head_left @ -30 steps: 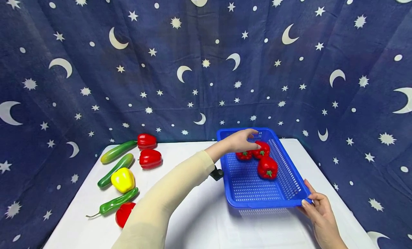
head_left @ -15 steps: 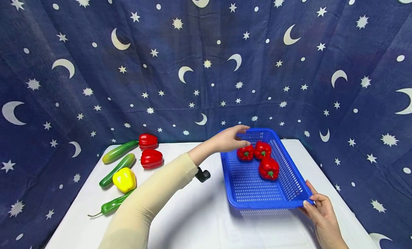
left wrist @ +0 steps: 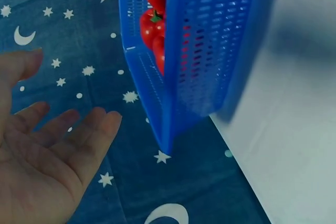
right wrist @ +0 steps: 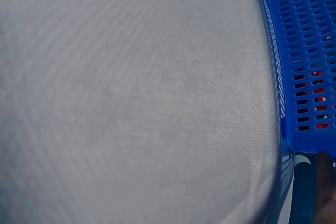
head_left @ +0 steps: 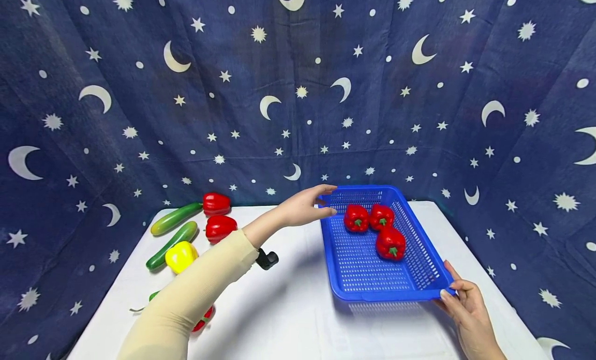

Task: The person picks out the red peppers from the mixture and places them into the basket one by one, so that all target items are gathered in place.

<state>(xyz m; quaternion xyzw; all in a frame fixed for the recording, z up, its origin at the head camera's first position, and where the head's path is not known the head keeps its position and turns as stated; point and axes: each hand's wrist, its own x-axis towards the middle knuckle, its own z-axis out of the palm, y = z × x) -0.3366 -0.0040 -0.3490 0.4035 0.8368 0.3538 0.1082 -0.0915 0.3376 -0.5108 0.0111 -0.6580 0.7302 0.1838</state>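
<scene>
My left hand [head_left: 302,207] is over the far left rim of a blue plastic basket [head_left: 331,267], its fingers extended and nothing in them. The left wrist view shows the same hand [left wrist: 52,150] with spread, relaxed fingers beside the basket wall [left wrist: 210,51]. Inside the basket sit three red bell peppers [head_left: 391,243], grouped toward the back. My right hand [head_left: 470,313] pinches the near right corner of the basket, thumb on the rim. Only a dark bit of the right hand [right wrist: 324,192] shows in the right wrist view, below the perforated basket wall [right wrist: 310,35].
At the left of the white table [head_left: 288,318] lie two cucumbers [head_left: 176,219], a yellow bell pepper [head_left: 181,256], and red peppers [head_left: 221,228]. My left sleeve [head_left: 195,293] partly covers a green chili pepper [head_left: 153,296] and another red pepper [head_left: 205,318]. A star-patterned curtain [head_left: 298,91] stands behind.
My left hand has drawn back leftward from above the peppers in the basket to its left rim, uncovering all three. The right hand keeps its hold on the corner.
</scene>
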